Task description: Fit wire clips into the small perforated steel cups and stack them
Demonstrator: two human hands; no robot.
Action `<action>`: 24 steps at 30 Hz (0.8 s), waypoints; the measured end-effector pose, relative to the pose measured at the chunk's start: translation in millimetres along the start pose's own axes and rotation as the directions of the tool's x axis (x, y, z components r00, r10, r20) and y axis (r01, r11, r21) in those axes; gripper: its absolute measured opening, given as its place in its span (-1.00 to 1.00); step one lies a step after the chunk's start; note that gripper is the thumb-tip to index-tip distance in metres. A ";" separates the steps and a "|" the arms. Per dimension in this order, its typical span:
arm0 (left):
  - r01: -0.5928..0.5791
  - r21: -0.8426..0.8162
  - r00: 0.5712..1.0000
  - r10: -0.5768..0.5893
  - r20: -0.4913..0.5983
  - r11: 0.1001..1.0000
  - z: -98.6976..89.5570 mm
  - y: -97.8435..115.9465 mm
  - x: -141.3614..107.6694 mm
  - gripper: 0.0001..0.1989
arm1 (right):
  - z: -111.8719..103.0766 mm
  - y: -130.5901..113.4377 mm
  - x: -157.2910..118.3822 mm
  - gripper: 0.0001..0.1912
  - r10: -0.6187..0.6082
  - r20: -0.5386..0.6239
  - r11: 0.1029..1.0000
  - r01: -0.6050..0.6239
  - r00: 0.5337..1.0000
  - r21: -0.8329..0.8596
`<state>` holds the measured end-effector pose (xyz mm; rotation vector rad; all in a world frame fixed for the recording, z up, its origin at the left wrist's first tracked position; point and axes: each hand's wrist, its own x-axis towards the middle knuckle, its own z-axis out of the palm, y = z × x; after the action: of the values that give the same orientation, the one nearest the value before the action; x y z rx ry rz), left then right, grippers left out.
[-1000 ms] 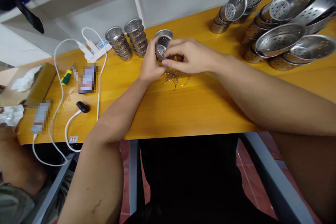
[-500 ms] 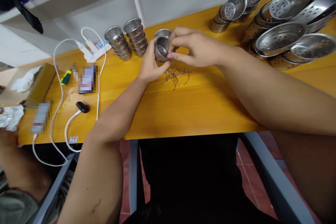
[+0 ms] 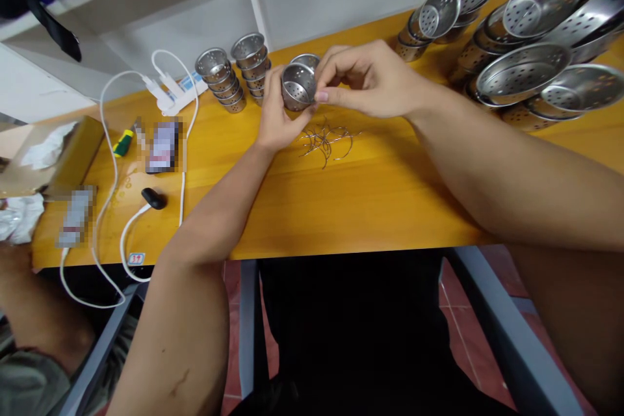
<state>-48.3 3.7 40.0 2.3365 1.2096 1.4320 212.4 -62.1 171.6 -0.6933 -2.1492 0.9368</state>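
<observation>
My left hand (image 3: 279, 118) is wrapped round a small perforated metal cup (image 3: 298, 86), its open mouth tilted toward me. At the cup's right rim, the thumb and fingers of my right hand (image 3: 358, 81) are pinched together; whatever lies between them is too small to make out. Another metal cup (image 3: 306, 60) stands just behind the held one, partly hidden. A loose tangle of thin curved wires (image 3: 325, 141) lies on the table below my hands.
Two stacks of small cups (image 3: 224, 81) (image 3: 251, 60) stand left of my hands. Larger perforated containers (image 3: 524, 71) crowd the right. Phones (image 3: 163, 146), cables, a power strip (image 3: 182, 96) and a screwdriver (image 3: 123, 143) lie left. Another person's arm (image 3: 39, 299) is at the lower left.
The held cup has turned and shifted slightly left, showing more of its perforated bottom. My right hand's fingers have changed their pose beside the rim.
</observation>
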 end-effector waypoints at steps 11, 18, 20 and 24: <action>0.096 -0.094 0.985 -0.109 -0.138 0.991 6.8 -26.2 4.0 0.15 | 7.5 56.9 -1.6 -0.59 0.171 0.464 0.963 -0.049 0.869 -0.264; 0.157 -0.274 0.977 -0.189 -0.095 0.949 17.4 -56.3 9.2 0.11 | 12.9 87.6 3.6 -0.67 0.178 -0.310 0.903 -0.280 0.934 -0.325; 0.186 -0.299 0.969 -0.225 -0.100 0.936 19.7 -63.1 10.1 0.11 | 17.0 102.4 4.6 -0.47 0.133 -0.394 0.945 -0.237 0.909 -0.228; 0.193 -0.321 0.970 -0.229 -0.078 0.927 21.7 -63.3 10.5 0.12 | 27.3 121.3 6.0 -0.19 0.017 -0.334 0.991 -0.060 0.943 -0.119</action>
<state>-63.9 58.9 4.1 1.8789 1.1257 1.5666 211.7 3.3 65.6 -0.8915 -1.9106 0.6505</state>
